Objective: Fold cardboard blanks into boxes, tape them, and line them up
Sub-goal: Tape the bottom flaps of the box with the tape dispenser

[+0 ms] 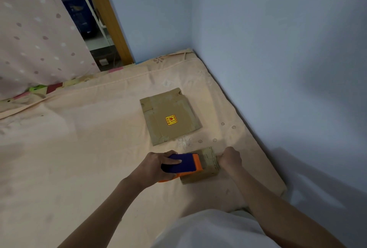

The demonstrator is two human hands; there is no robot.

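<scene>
our left hand [156,165] gripped a blue and orange tape dispenser [181,165], fingers wrapped over its blue body, thumb lying along the top. the orange end of the dispenser pressed against the left face of a small folded cardboard box [206,165]. our right hand [230,158] was curled into a fist at the right side of that box, touching it; whether the fingers pinched a flap or a strip of tape we could not tell, as the knuckles hid them.

the box sat on the bed [89,148], on a peach sheet with faint flower prints, between our two hands. beyond the box, farther from us, a flat cardboard blank [170,115] lay on the sheet, apart from the box, with a small yellow and red sticker [171,120] near its middle and strips of tape across it.

right of the box, the edge of the bed met a pale blue wall [278,49]. far beyond the box to the left hung a pink dotted curtain [37,35], beside a wooden door frame [108,17].
</scene>
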